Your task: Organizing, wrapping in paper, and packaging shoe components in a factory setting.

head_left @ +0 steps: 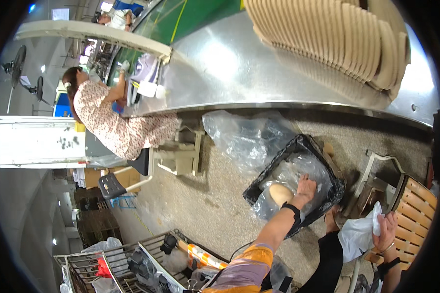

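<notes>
My left hand [306,189] reaches down into a box lined with black plastic [333,184]. Its fingers are curled against the crumpled clear plastic bags [294,169] inside and look closed on one. Just beside that wrist, a smooth beige rounded piece [280,194] lies on the clear plastic. Over at the right, my right hand [386,229] is closed on the top of a white, thin plastic bag [359,235], which hangs down across my dark-clad leg.
A long metal table [200,73] carries a nested row of beige molded pieces [337,44]. Clear plastic sheeting [249,136] lies on the floor. A slatted wooden seat [415,207] stands right, a metal rack with bags [127,263] lower left. A co-worker [112,112] sits left.
</notes>
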Tool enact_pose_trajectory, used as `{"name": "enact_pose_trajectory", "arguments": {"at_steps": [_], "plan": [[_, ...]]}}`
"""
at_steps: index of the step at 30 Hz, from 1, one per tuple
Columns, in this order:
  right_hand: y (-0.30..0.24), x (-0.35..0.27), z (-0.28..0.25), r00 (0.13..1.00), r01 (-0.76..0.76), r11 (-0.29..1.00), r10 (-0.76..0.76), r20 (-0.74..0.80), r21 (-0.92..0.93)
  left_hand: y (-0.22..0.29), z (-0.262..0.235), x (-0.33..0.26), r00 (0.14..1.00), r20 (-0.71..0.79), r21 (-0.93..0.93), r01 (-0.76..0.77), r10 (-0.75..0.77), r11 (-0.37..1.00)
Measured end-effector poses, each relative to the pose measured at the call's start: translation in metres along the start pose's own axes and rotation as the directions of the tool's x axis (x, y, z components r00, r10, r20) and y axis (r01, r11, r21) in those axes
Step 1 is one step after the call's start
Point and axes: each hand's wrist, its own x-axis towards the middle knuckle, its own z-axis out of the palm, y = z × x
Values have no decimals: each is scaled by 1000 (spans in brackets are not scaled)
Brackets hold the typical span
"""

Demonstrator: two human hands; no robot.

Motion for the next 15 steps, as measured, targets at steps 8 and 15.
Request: {"name": "enact_pose_trajectory", "arguments": {"at_steps": [8,15], "plan": [[6,3,-7,983,143,988,-148,-111,-57,0,10,12,984,-113,-162,120,-139,980],[5,23,-19,997,68,992,-73,40,110,-12,-19,8,899,-365,-542,7,-243,841]]}}
